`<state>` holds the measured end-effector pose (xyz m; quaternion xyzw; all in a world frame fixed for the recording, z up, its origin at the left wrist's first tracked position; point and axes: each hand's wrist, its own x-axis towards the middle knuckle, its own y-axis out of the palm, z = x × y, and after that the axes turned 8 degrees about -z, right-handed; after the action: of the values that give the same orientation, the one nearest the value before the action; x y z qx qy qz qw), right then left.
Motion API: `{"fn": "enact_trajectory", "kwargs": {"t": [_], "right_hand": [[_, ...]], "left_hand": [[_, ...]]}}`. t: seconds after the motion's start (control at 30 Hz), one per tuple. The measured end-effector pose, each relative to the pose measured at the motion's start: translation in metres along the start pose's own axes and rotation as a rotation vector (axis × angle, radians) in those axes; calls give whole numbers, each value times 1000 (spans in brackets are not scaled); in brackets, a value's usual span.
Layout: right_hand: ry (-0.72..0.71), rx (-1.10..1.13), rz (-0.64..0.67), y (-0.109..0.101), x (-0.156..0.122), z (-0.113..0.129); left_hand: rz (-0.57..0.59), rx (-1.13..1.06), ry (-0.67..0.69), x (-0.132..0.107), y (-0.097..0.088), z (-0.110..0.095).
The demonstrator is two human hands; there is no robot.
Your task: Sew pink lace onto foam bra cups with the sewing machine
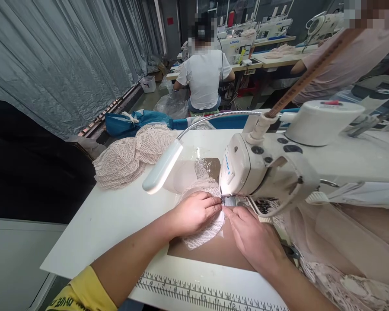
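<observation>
A pale pink lace bra cup (205, 238) lies under the needle area of a white sewing machine (243, 166). My left hand (196, 214) presses on the lace from the left, fingers together and curled at its edge, tips close to the presser foot (227, 200). From the right, my right hand (254, 235) pinches the fabric edge just in front of the foot, thumb and forefinger nearly meeting my left fingertips. The needle tip and the fabric under my fingers are hidden. A brown sheet (210, 255) covers the table beneath the work.
Stacked lace cups (123, 162) sit at the table's far left. A lamp (164, 168) on a bent metal neck hangs above the work. Sheer fabric and lace (350, 255) are piled at right. A ruler strip (194, 293) runs along the front. Two people work beyond.
</observation>
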<state>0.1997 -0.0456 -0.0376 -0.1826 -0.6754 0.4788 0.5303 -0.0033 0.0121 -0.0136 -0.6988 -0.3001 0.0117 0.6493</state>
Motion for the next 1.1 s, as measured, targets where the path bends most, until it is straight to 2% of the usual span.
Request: {"fn": "enact_trajectory", "kwargs": {"t": [0.3,0.7,0.93,1.1], "right_hand": [[65,161,23,-2,0,-5],[30,161,-15,-7,7,-2],[-91,157,-17,-9,6,-3],[-96,115,-15,-7,4,-2]], "left_hand": [[-54,-16,-60,3,-1,1],[-77,40,-140,0,-1,3],[5,-4,-23,-6,-4,2],[80,-8,69,-6,-6,5]]}}
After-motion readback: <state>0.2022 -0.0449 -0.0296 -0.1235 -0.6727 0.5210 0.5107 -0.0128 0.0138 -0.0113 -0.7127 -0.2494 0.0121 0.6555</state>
